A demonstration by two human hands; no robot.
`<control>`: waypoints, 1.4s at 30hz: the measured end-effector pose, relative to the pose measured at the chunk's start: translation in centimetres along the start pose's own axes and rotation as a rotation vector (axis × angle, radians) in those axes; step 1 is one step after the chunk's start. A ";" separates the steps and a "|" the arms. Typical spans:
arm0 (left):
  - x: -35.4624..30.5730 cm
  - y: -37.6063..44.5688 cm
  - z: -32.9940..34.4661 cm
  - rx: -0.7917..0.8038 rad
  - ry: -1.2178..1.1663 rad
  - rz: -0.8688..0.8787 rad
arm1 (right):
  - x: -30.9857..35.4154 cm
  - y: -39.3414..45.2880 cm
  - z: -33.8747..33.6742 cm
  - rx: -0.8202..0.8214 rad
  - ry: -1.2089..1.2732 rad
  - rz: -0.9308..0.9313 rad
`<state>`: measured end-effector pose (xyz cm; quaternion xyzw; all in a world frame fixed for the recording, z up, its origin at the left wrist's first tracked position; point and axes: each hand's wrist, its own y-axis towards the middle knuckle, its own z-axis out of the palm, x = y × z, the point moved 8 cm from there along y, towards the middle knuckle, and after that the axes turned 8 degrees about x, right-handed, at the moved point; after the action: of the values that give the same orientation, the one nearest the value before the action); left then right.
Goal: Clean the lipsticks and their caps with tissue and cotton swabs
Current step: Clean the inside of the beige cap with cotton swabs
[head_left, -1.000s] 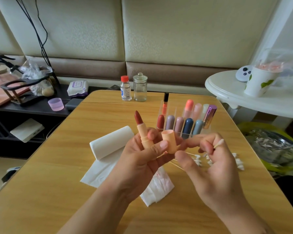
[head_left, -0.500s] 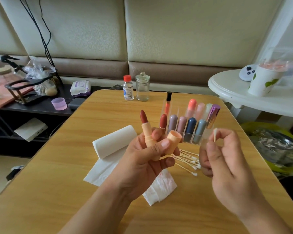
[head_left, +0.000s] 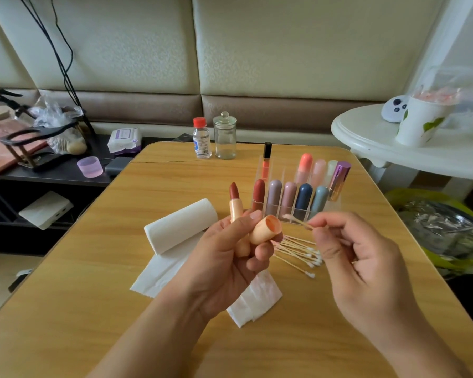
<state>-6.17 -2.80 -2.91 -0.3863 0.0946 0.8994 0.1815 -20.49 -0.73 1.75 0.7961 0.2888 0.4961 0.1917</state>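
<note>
Wooden table (head_left: pixel 93 309): tissue (head_left: pixel 159 271), swabs (head_left: pixel 298 253)

Single head view, looking forward-down, close over hands, wooden table (head_left: pixel 175 336), padded wall behind.

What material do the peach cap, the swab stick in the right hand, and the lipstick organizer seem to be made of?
Peach cap: probably matte plastic, with a smooth, even colour and a thin moulded rim. Swab stick: likely wood or bamboo, since its shaft is pale tan, though rolled paper is possible; its tip looks like white cotton. Lipstick organizer: clear acrylic or similar hard plastic, because the lipsticks show through its glossy walls.
</note>
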 end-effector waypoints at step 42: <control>1.3 -0.4 -1.1 -0.114 0.218 -0.274 | 2.3 -0.8 0.1 -0.026 -0.512 -0.193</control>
<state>-6.10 -2.41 -4.58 -0.5006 0.0089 0.8229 0.2686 -19.81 1.43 2.78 0.8618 0.2989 0.2620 0.3150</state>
